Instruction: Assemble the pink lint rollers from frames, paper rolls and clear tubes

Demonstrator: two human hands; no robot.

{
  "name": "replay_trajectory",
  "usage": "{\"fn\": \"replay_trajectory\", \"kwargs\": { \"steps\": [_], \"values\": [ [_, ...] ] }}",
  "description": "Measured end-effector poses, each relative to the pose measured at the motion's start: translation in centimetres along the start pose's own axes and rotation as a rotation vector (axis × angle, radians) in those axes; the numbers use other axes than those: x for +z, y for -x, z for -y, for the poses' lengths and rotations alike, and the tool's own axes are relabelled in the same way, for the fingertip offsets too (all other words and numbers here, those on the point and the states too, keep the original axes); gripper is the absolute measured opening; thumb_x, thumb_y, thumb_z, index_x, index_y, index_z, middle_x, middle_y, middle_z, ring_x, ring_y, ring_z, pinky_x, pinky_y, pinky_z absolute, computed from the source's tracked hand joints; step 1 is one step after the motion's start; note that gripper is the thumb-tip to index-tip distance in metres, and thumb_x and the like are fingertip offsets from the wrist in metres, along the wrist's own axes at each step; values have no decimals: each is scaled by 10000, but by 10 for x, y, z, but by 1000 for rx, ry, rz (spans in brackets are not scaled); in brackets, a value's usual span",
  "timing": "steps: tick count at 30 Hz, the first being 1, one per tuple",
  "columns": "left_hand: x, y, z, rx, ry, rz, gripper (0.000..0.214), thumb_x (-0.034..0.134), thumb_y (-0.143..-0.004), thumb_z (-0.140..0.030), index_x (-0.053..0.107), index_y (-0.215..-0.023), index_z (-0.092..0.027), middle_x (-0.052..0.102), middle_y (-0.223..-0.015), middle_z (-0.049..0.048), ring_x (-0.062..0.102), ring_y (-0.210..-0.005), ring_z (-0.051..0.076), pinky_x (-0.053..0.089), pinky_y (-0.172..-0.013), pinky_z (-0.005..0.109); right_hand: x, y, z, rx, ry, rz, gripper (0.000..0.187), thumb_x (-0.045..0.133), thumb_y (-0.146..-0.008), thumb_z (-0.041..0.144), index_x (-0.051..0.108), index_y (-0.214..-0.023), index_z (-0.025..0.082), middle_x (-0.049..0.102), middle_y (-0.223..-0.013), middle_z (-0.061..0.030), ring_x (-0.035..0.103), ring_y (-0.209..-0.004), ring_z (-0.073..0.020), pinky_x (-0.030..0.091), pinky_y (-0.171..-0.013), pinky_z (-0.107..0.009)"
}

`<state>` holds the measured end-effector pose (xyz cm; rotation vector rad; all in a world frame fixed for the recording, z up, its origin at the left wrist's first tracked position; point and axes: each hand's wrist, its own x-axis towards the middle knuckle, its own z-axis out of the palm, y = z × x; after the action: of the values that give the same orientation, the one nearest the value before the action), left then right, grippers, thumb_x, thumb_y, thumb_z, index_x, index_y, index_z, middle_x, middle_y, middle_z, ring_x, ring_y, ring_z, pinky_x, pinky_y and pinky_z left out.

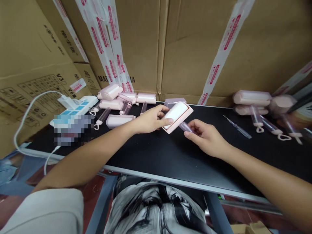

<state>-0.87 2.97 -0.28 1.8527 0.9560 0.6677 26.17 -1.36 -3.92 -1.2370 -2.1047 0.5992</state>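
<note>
your left hand (148, 120) grips the pink flat plastic roller case (177, 116), its long side slanting toward your right hand (207, 138), whose fingers pinch a clear plastic handle (185, 127) at the case's near end.

1. Stacked cardboard cartons (195, 48), sealed with white tape printed in red, wall off the far side.
2. A black-topped workbench (156, 159) with a pale metal edge runs across in front of them.
3. A white power strip (78, 109) lies at the bench's left end, its cable (24, 117) looping off.
</note>
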Motion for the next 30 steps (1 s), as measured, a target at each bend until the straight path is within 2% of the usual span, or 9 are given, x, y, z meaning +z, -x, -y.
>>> {"fn": "replay_trajectory", "kwargs": {
  "steps": [5,8,12,15,20,23,25,27,30],
  "values": [
    [15,-5,1,-47,82,-57,618,814,-829,-507,576,-1268,-143,683,-1038,76,663,-746,164,544,-513,252,3,-1,-4,31,-125,37,310,689,-955,520,610,-993,222,617,-812,1,538,-673,-146,444,-589,-279],
    [20,-6,4,-36,115,-65,651,813,-829,-523,609,-1308,-133,661,-924,33,582,-628,117,471,-445,217,3,-4,-2,95,-355,28,360,690,-947,549,574,-1075,233,608,-830,-4,576,-672,-156,449,-502,-255],
    [13,-7,9,-14,218,57,698,834,-811,-459,630,-1412,-171,642,-870,1,525,-603,91,379,-422,178,-3,-11,-2,90,-614,-50,512,751,-888,551,502,-1240,275,605,-902,-2,633,-735,-183,524,-479,-261],
    [6,-9,12,-40,276,138,734,860,-769,-420,639,-1425,-176,644,-866,-4,506,-606,83,342,-429,171,-8,-14,-2,81,-652,-28,474,794,-862,500,528,-1180,269,599,-869,11,612,-698,-164,547,-495,-269],
    [2,-10,17,-96,244,241,683,868,-723,-432,701,-1323,-152,647,-822,-3,492,-574,86,332,-445,189,-8,-12,1,119,-722,27,470,849,-815,458,550,-1112,249,600,-815,29,604,-616,-144,535,-448,-266],
    [2,-12,18,-57,127,217,635,836,-764,-496,717,-1289,-160,684,-859,11,534,-611,103,396,-518,213,-5,-12,2,187,-787,51,484,894,-767,414,540,-1049,243,606,-753,52,590,-559,-128,550,-440,-266],
    [4,-14,17,20,-6,182,584,811,-798,-546,745,-1220,-148,738,-979,46,623,-761,143,477,-669,245,-2,-13,3,244,-842,71,490,911,-735,382,531,-1011,242,610,-733,66,582,-526,-115,570,-444,-271],
    [6,-16,15,78,-111,171,564,772,-833,-578,762,-1175,-130,763,-1087,75,668,-923,190,493,-808,273,1,-14,4,309,-888,103,487,917,-706,340,519,-967,242,611,-715,80,572,-496,-102,578,-438,-268],
    [10,-17,14,82,-185,205,575,707,-874,-601,766,-1182,-119,778,-1098,87,682,-964,217,481,-825,284,5,-14,7,396,-927,172,460,900,-684,289,502,-910,238,603,-664,94,551,-452,-93,550,-393,-240]
  ]
}}
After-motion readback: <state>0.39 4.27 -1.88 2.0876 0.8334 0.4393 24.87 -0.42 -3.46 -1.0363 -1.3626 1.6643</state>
